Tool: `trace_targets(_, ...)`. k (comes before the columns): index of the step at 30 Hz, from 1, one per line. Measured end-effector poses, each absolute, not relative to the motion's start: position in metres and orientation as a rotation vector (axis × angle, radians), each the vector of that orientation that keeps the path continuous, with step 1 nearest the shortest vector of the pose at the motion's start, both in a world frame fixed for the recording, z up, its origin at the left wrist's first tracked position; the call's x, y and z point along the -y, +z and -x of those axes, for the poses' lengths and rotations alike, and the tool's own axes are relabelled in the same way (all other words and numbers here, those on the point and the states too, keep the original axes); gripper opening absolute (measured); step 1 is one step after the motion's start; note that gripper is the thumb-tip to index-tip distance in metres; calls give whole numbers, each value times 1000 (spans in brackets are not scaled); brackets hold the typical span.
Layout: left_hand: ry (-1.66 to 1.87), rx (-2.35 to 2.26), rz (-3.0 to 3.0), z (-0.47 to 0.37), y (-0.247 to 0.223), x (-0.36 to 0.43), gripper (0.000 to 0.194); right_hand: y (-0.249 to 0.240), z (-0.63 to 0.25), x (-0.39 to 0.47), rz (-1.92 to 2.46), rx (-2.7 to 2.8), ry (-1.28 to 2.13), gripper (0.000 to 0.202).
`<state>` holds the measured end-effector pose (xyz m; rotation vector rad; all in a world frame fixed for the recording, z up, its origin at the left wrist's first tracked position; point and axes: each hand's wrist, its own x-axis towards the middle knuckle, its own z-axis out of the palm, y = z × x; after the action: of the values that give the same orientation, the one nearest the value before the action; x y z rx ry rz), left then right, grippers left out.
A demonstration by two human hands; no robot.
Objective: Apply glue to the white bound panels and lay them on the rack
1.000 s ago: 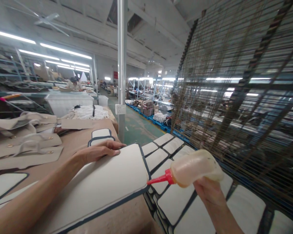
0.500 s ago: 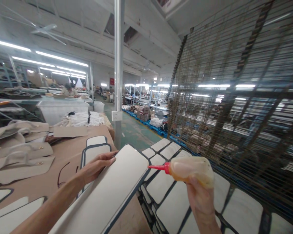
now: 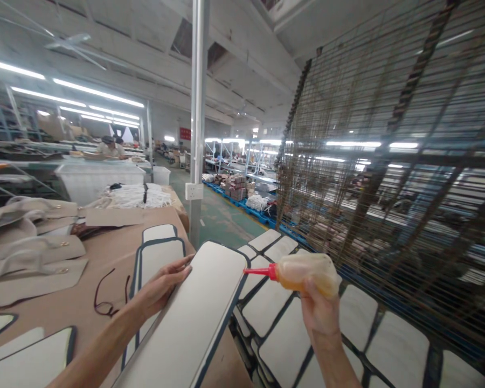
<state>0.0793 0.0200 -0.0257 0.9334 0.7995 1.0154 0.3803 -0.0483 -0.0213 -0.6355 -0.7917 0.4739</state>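
Observation:
My left hand (image 3: 167,284) grips the left edge of a long white panel (image 3: 202,302) with rounded corners and a dark blue border, held tilted above the table. In my right hand (image 3: 321,307) is a squeeze bottle (image 3: 305,274), soft and translucent, with amber liquid inside. Its red nozzle (image 3: 261,271) points left, and the tip meets the panel's right edge near the upper corner. Behind my left hand, similar panels (image 3: 161,256) lie overlapped on the table. My right fingers are partly hidden behind the bottle.
A brown-covered table (image 3: 117,242) carries eyeglasses (image 3: 107,307) and beige pieces with handles (image 3: 36,258). To the right, many bordered panels (image 3: 285,334) lie in rows beside a wire rack (image 3: 367,124). A metal post (image 3: 197,108) stands ahead. A person (image 3: 109,145) is far back left.
My right hand and the bottle have shifted left and slightly up, with the nozzle tip a little farther up the panel's edge. My left hand keeps its hold.

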Motion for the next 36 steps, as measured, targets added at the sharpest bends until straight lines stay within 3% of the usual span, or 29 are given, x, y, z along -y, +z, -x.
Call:
trace_targets(12,1068,-810,-885,-71,-40,-31,73,-25,-371,29,624,722,677,23)
trace_targets(22,1096,-788,-903,-71,-31,-44,66,-18,-357,31,658,755,700,23)
trace_targets(36,1154,-862,-886,-76,-16,-70,55,-23,-352,33,629,728,828,36)
